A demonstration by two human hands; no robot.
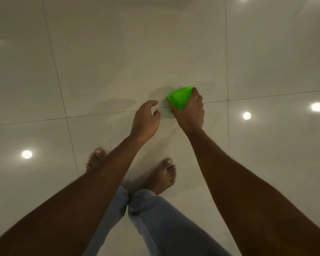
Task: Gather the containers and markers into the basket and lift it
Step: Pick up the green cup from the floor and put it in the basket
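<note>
- The person is standing barefoot on a glossy tiled floor [100, 61], with ceiling lights reflecting off it at about 8 o'clock and 3 o'clock.
- The left hand [146, 119] is hanging just past the middle, at roughly 9 o'clock from the green thing, fingers loosely curled and apart, pinching nothing.
- The right hand [189, 112] is wrapping around a bright green container [179, 97], fingers clamping its far side while it's tilting up toward 11 o'clock.
- No basket or markers are showing anywhere here, so they're out of shot, and honestly it's looking like the gathering is barely underway.
- What could go sideways: that plastic is looking slick and the hold is only covering one side, so it's probably going to slip if the arm swings fast.
- Also, bare feet on a polished floor while bending for stuff is kinda asking for a skid.
</note>
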